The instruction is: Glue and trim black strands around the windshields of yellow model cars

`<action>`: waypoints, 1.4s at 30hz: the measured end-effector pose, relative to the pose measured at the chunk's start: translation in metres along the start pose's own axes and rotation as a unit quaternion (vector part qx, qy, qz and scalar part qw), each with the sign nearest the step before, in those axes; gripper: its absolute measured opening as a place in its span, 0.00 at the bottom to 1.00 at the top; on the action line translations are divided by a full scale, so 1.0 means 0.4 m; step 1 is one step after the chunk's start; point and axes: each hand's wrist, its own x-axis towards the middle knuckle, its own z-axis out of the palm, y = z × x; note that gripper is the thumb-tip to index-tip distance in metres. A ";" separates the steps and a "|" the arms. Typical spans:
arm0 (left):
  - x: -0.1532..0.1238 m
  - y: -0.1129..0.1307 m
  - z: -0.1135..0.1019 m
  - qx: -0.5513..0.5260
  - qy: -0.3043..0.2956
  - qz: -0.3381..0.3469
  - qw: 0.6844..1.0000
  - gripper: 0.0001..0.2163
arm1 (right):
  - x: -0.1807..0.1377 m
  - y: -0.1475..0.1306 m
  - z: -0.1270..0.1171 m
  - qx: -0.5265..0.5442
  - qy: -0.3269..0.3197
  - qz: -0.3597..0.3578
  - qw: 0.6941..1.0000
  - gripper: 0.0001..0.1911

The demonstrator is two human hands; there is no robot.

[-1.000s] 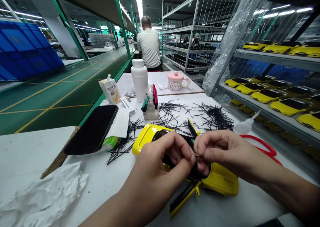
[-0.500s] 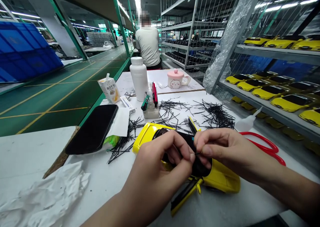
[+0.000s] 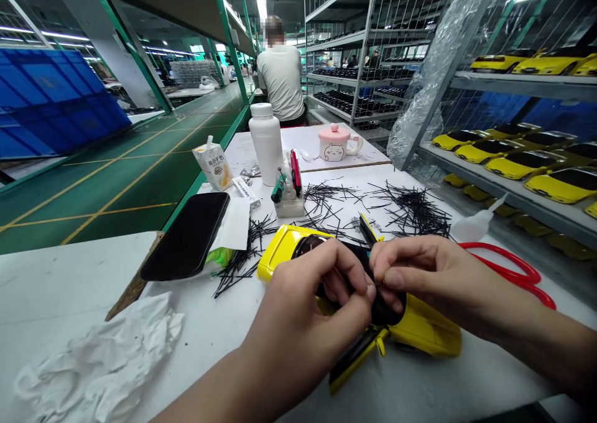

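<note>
Above a yellow model car with its doors swung out, my left hand and my right hand meet, thumb and forefinger pinched on each. A short bit of thin black strip shows between the fingertips; most of it is hidden by them. One open door points toward me, the other away. My hands cover the middle of the car. Loose black strips of the same thin look lie in heaps beyond it.
Red-handled scissors and a white squeeze bottle lie right. A phone and crumpled white cloth or paper are left. Behind stand a tool holder, white bottle and lidded mug. A person sits ahead.
The whole view has shifted slightly, so things appear a little further right. Both hands keep their pinch over the car, fingertips close together.
</note>
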 end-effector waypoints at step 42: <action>0.005 -0.004 0.000 0.008 0.003 -0.016 1.000 0.10 | 0.003 0.003 -0.002 0.019 -0.018 0.009 1.000 0.06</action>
